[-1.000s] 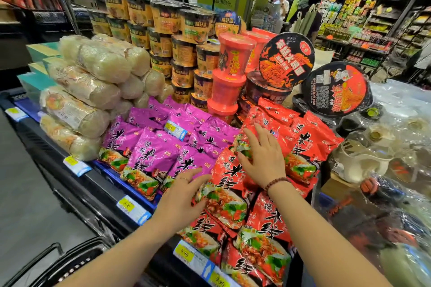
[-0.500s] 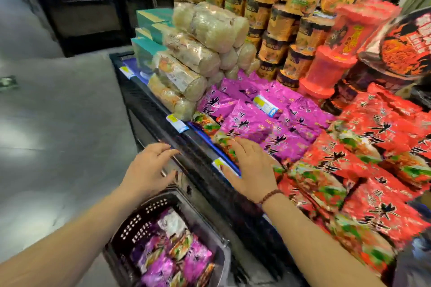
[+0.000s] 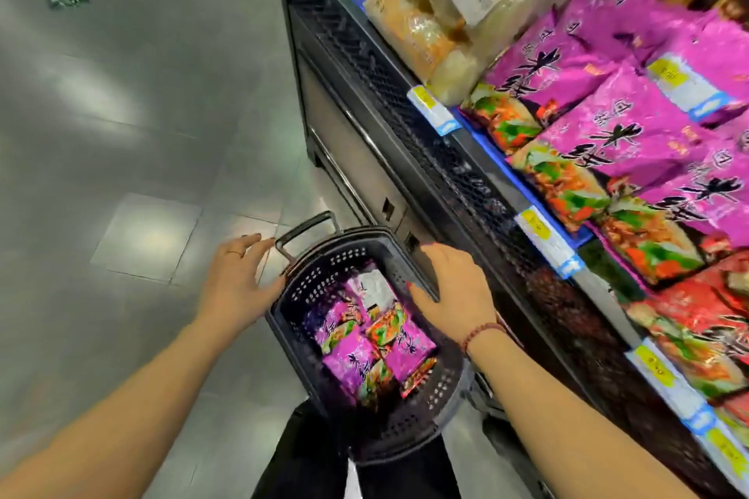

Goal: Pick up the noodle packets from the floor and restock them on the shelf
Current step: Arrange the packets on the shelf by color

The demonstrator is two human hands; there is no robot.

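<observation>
A black plastic basket [image 3: 441, 389] stands on the floor beside the shelf, holding several purple noodle packets [image 3: 360, 361]. My left hand [image 3: 237, 282] hovers over the basket's left rim, fingers spread and holding nothing. My right hand [image 3: 456, 288] is above the basket's right rim, fingers relaxed and holding nothing. On the shelf [image 3: 466, 170] to the right lie more purple noodle packets [image 3: 632, 130] and, nearer me, red noodle packets [image 3: 705, 316].
Clear bags of pale noodles [image 3: 425, 20] sit at the shelf's far end. Price tags [image 3: 433, 109] line the shelf's front edge. Grey tiled floor [image 3: 142, 126] stretches to the left. My dark trouser legs [image 3: 348, 466] are just below the basket.
Both hands have left the shelf's packets and dropped down to the basket on the floor. My view has swung down and to the left.
</observation>
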